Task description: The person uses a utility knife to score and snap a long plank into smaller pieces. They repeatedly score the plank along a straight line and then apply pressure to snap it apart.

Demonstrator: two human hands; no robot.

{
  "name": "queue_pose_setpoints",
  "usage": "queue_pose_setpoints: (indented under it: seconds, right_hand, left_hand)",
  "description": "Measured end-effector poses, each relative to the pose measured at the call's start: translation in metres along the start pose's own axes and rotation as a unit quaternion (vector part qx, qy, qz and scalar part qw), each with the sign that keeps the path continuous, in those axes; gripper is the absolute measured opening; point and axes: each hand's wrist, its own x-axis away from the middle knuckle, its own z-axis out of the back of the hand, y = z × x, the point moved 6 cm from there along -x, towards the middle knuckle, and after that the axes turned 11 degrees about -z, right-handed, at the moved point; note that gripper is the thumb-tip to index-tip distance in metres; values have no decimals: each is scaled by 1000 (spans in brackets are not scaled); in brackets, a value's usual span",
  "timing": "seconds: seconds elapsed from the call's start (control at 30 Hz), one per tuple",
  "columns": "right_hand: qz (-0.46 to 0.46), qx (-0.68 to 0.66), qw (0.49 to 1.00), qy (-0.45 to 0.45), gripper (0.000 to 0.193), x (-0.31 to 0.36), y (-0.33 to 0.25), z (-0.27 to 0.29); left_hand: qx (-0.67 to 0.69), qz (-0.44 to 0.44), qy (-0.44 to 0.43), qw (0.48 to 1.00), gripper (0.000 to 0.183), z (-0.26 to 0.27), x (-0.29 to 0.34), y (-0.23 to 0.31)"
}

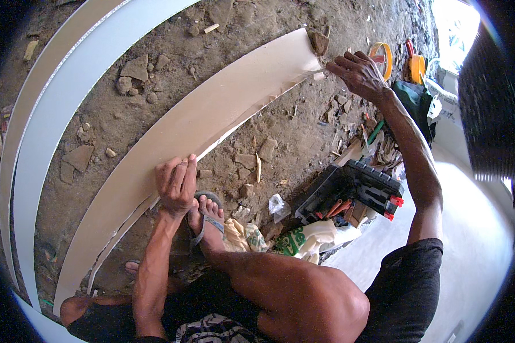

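Note:
A long, brownish, paper-faced strip of gypsum board (212,108) lies over the dirt, bowed by the lens. Its right edge is torn and ragged, with white core showing along it. My left hand (176,186) pinches that edge around the middle, fingers on the face and near rim. At the far right corner is my right hand (357,75), fingers bent and pointing left at the board's end. Whatever lies between those fingertips is too small to make out. A stone chunk (319,43) sits against the far end.
Other board strips (57,97) stretch along the left. Beside my sandalled foot (209,220) lie a cream and green sack (306,237) and an open black toolbox (349,191). Yellow tape rolls (418,68) are at the far right, and rubble (134,68) dots the ground.

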Motion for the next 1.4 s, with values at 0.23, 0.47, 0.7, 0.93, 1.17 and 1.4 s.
queue_pose_setpoints:
  seconds: [0.23,0.47,0.7,0.93,1.17,1.4]
  right_hand:
    - [36,12,999,27,46,-6,1,2]
    - [63,-9,997,54,47,-6,15,-7]
    - [61,32,997,38,48,-3,42,-11]
    - [-146,152,972,-101,43,36,124,17]
    - [-394,-240,882,96,35,16,31,8]
    - [-600,-610,517,18,47,4,-49,-54]
  left_hand:
    - [4,1,-14,1000,30,0,-1,-1]
    - [2,-6,-22,1000,31,0,-3,0]
    - [2,-7,-18,1000,31,4,-6,0]
    - [8,-2,-27,1000,29,3,-4,-1]
    - [20,68,-80,994,27,15,-19,1]
    - [182,301,-145,925,11,13,-32,-24]
